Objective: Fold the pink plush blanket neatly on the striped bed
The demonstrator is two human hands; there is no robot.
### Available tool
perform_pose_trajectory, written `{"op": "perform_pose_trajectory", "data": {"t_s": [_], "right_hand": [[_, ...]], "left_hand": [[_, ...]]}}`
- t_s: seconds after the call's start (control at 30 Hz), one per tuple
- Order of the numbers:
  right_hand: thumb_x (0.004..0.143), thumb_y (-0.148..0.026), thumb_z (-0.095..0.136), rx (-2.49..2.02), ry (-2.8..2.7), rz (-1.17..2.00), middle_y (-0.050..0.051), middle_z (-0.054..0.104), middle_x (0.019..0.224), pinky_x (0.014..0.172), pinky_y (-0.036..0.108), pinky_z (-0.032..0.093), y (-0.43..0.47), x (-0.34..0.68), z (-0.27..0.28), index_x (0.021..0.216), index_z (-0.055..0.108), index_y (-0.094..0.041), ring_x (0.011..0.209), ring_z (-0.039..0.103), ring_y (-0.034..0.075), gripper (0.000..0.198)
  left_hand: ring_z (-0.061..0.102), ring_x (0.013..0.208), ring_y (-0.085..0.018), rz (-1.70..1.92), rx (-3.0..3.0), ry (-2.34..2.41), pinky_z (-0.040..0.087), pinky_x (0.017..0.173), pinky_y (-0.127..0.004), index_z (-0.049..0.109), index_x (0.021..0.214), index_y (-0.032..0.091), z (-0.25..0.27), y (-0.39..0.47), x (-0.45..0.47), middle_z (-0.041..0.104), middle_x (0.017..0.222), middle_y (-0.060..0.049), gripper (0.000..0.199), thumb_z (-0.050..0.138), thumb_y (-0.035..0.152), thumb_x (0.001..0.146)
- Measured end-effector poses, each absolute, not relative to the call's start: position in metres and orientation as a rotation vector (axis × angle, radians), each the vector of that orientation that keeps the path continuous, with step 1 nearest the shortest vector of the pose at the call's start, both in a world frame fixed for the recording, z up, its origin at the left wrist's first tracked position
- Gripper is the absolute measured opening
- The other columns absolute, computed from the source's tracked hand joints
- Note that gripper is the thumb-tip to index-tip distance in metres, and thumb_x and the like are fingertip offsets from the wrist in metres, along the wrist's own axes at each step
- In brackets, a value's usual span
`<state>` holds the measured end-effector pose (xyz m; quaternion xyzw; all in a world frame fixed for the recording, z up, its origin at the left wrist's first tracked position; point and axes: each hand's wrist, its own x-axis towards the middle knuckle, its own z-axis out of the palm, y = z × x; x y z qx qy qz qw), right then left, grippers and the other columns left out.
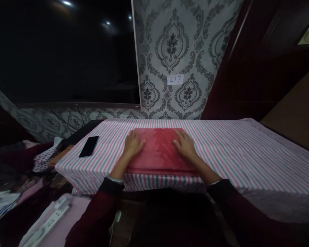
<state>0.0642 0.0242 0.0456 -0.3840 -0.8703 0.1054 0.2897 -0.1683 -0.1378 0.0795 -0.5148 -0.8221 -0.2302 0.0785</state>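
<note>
A folded red plush cloth (159, 151) lies flat near the front edge of a table with a striped cover (229, 151). Its pile shows darker and lighter patches, and a fold runs along its near side. On the cloth's left side rests my left hand (133, 143), palm down with the fingers stretched forward. My right hand (185, 144) lies on the right side in the same way, fingers spread. Neither hand grips anything. The cloth's underside is hidden.
A dark phone (89, 146) lies on the table's left part. Behind stand a patterned wall with a paper label (175, 79) and a large dark television (67, 55). At lower left are a white power strip (50, 221) and piled clothes (12, 171).
</note>
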Motion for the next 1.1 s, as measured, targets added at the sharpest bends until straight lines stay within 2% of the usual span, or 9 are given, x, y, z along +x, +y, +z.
{"op": "perform_pose_trajectory", "data": {"t_s": [0.17,0.4,0.5,0.6,0.7,0.83,0.9,1.0,1.1], "right_hand": [[0.100,-0.037,0.041,-0.949,-2.650,0.123,0.006,0.030,0.165,0.117,0.064,0.020,-0.010,0.016,0.032,0.155,0.042,-0.028,0.151,0.022,0.037,0.055],[0.102,-0.040,0.037,-0.947,-2.715,0.091,0.006,0.030,0.164,0.118,0.064,0.017,-0.013,0.017,0.009,0.154,0.044,-0.030,0.151,0.023,0.036,0.053],[0.102,-0.041,0.038,-0.948,-2.726,0.121,0.006,0.031,0.164,0.118,0.064,0.018,-0.012,0.019,0.014,0.154,0.043,-0.030,0.151,0.024,0.036,0.054],[0.102,-0.046,0.040,-0.987,-2.707,0.167,0.006,0.031,0.164,0.120,0.061,0.018,-0.006,0.034,0.015,0.156,0.039,-0.030,0.151,0.024,0.034,0.057],[0.101,-0.046,0.043,-1.109,-2.642,0.188,0.010,0.032,0.163,0.120,0.060,0.015,0.004,0.065,0.005,0.155,0.041,-0.024,0.152,0.022,0.034,0.059],[0.098,-0.050,0.045,-1.247,-2.464,0.334,0.010,0.027,0.165,0.118,0.059,0.024,0.012,0.110,-0.016,0.153,0.044,-0.023,0.151,0.026,0.036,0.061],[0.098,-0.050,0.041,-1.248,-2.354,0.446,0.013,0.030,0.163,0.118,0.053,0.031,0.010,0.125,-0.026,0.154,0.043,-0.020,0.147,0.035,0.034,0.064],[0.096,-0.046,0.038,-1.176,-2.224,0.590,0.017,0.047,0.153,0.118,0.048,0.033,0.006,0.136,-0.032,0.154,0.041,-0.013,0.143,0.043,0.030,0.067],[0.092,-0.045,0.043,-1.160,-2.139,0.735,0.013,0.054,0.147,0.118,0.046,0.034,0.004,0.139,-0.028,0.152,0.044,-0.016,0.139,0.048,0.028,0.067]], "left_hand": [[0.014,0.153,-0.043,-0.490,-1.844,-2.477,0.003,0.121,-0.068,0.046,0.152,0.023,0.043,-0.113,-0.117,0.029,0.164,-0.014,0.064,0.054,0.046,0.093],[0.010,0.154,-0.043,-0.561,-1.866,-2.526,-0.004,0.120,-0.068,0.048,0.151,0.025,0.019,-0.111,-0.119,0.027,0.165,-0.013,0.062,0.054,0.048,0.094],[0.012,0.154,-0.042,-0.575,-1.868,-2.510,-0.001,0.121,-0.066,0.047,0.152,0.026,0.025,-0.115,-0.120,0.027,0.165,-0.012,0.063,0.054,0.050,0.094],[0.017,0.154,-0.038,-0.561,-1.798,-2.508,0.000,0.123,-0.062,0.045,0.152,0.022,0.029,-0.131,-0.128,0.029,0.164,-0.016,0.065,0.054,0.049,0.094],[0.016,0.154,-0.036,-0.538,-1.614,-2.584,-0.001,0.122,-0.064,0.045,0.152,0.021,0.030,-0.159,-0.143,0.027,0.165,-0.017,0.063,0.052,0.048,0.095],[0.023,0.152,-0.037,-0.617,-1.500,-2.679,0.018,0.121,-0.060,0.045,0.151,0.023,0.024,-0.193,-0.159,0.022,0.167,-0.014,0.059,0.050,0.044,0.096],[0.029,0.150,-0.036,-0.751,-1.522,-2.647,0.025,0.121,-0.053,0.048,0.149,0.020,0.018,-0.202,-0.163,0.023,0.167,-0.015,0.057,0.048,0.041,0.096],[0.033,0.149,-0.035,-1.064,-1.479,-2.638,0.026,0.122,-0.049,0.051,0.146,0.015,0.012,-0.203,-0.169,0.034,0.162,-0.018,0.057,0.052,0.037,0.094],[0.037,0.148,-0.030,-1.549,-1.358,-2.680,0.027,0.123,-0.044,0.048,0.148,0.018,0.012,-0.195,-0.180,0.045,0.156,-0.014,0.065,0.063,0.035,0.087]]}}
